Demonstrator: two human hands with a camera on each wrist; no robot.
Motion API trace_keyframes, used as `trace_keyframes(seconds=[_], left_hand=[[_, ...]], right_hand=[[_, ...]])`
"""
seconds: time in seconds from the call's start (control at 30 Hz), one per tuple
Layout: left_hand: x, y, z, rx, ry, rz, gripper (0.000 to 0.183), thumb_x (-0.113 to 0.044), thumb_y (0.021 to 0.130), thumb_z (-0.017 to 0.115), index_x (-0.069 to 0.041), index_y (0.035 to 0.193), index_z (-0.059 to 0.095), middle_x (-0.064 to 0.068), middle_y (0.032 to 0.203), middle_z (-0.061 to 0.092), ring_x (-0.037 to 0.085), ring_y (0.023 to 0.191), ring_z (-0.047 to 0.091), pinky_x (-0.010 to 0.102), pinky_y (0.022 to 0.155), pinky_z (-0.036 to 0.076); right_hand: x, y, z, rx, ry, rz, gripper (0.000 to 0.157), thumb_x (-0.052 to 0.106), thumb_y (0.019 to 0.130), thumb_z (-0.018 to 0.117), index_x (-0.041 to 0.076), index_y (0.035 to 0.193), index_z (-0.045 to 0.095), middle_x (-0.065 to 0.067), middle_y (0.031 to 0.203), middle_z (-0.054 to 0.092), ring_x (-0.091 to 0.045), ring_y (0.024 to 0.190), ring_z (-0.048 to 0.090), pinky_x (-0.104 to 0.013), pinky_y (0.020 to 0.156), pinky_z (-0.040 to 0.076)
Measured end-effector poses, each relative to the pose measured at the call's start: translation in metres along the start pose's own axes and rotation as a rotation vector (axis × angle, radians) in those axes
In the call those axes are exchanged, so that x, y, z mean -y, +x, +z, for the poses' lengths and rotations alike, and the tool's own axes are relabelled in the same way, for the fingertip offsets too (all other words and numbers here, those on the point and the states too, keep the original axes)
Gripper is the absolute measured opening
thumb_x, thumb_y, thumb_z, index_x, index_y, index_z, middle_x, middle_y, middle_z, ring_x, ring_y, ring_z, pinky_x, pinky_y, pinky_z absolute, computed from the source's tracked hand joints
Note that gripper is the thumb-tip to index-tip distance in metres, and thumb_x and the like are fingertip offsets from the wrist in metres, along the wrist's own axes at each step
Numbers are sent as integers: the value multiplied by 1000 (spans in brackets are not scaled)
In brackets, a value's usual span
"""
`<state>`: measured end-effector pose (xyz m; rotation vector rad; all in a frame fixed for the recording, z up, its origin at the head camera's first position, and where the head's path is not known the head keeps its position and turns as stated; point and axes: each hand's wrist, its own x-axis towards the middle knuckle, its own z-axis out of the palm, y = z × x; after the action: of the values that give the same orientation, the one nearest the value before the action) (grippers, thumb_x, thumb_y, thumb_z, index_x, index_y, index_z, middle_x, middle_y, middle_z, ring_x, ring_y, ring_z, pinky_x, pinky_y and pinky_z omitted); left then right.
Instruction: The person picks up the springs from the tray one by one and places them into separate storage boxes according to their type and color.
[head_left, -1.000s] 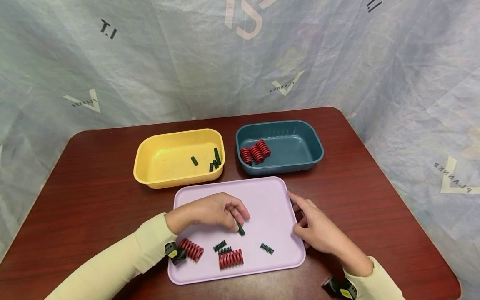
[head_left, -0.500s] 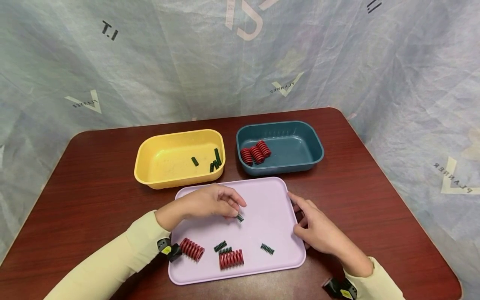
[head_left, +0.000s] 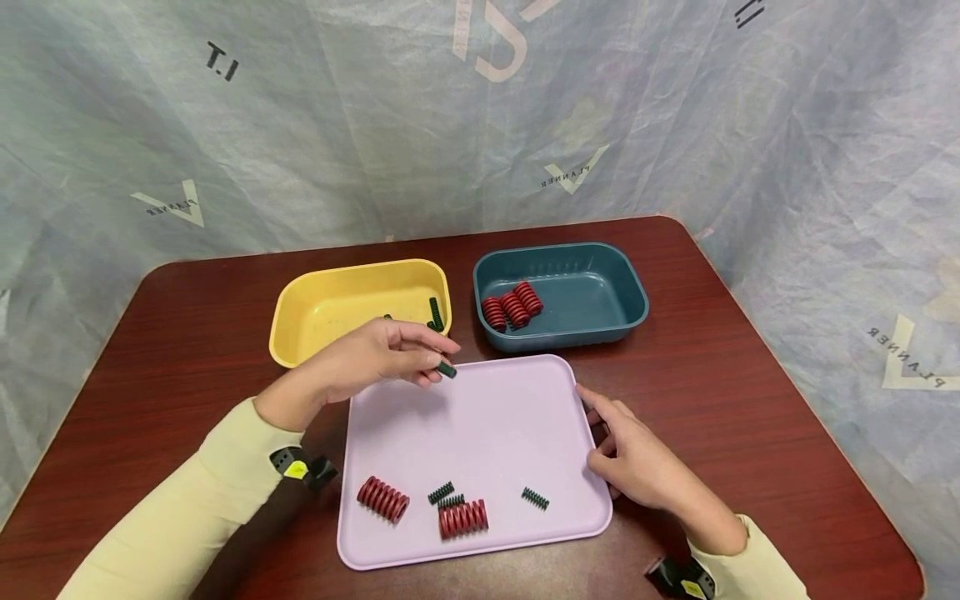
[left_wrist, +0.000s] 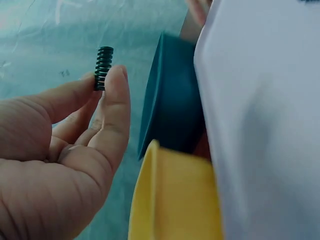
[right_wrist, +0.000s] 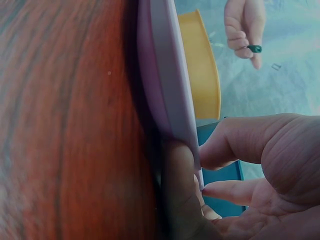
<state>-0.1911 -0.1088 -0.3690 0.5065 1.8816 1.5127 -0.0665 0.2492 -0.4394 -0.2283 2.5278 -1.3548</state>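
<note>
My left hand (head_left: 375, 360) is raised above the back left of the lilac tray (head_left: 517, 408), close to the front of the yellow bin (head_left: 315, 312). Between thumb and fingertips it pinches a small dark green spring (left_wrist: 103, 67), which stands nearly upright in the left wrist view. At the tray's right edge, my right hand (head_left: 637, 454) grips the rim; one finger (right_wrist: 177, 170) reaches beneath it. A red spring (head_left: 383, 500) lies at the tray's front left. Another red spring (head_left: 462, 519) lies near small green springs (head_left: 441, 492), and a lone green spring (head_left: 535, 498) is farther right.
Behind the tray, the yellow bin contains several green springs (head_left: 436, 313), partly hidden by my left hand. Beside it, a dark teal bin (head_left: 592, 333) holds red springs (head_left: 514, 309). All stand on a reddish-brown table (head_left: 165, 350), with a grey sheet (head_left: 375, 125) hanging behind.
My left hand has lifted the green spring from the middle of the tray and carried it up and left toward the yellow bin. The right hand stays at the rim.
</note>
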Motion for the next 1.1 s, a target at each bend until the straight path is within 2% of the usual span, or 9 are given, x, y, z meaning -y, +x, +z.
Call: trace_keyframes(seconds=[0.2,0.4,0.53,0.73,0.93,1.1], left_hand=[[-4,-2,-24,-87,-33,-13,30,-12,106,60,8,128,66,18,112,72,25,93,72,46,94,58],[2,-2,-48,-161,-53,-35,35,-14,108,56,14,128,63,16,109,73,25,94,71,38,90,60],[6,-3,-64,-199,-101,-38,34,-13,109,55,14,129,62,11,108,74,22,95,72,38,91,60],[10,-6,-85,-229,-186,-57,28,-8,107,56,10,127,64,10,109,73,20,96,72,35,92,59],[14,-2,-99,-224,-249,-72,20,-4,105,58,3,119,70,9,108,74,18,100,72,31,93,58],[18,6,-106,-233,-228,-86,31,-6,106,58,12,131,60,9,108,74,16,99,72,34,97,56]], right_hand=[[0,2,0,9,5,-7,83,-13,84,57,8,160,33,-22,123,47,-21,77,65,-32,42,55],[0,5,-1,20,7,-16,82,-13,84,58,8,160,33,-22,124,47,-21,77,65,-33,42,55],[1,6,-1,26,7,-21,82,-12,84,58,8,160,33,-21,123,47,-20,77,65,-33,42,55],[1,6,-1,32,0,-18,83,-12,85,59,9,160,32,-21,124,48,-19,77,65,-33,42,55],[0,2,0,25,7,-7,83,-12,85,59,9,161,32,-19,125,48,-17,77,64,-33,42,55],[-1,-1,-1,23,14,7,83,-11,86,59,9,161,31,-20,125,47,-18,78,64,-34,42,55]])
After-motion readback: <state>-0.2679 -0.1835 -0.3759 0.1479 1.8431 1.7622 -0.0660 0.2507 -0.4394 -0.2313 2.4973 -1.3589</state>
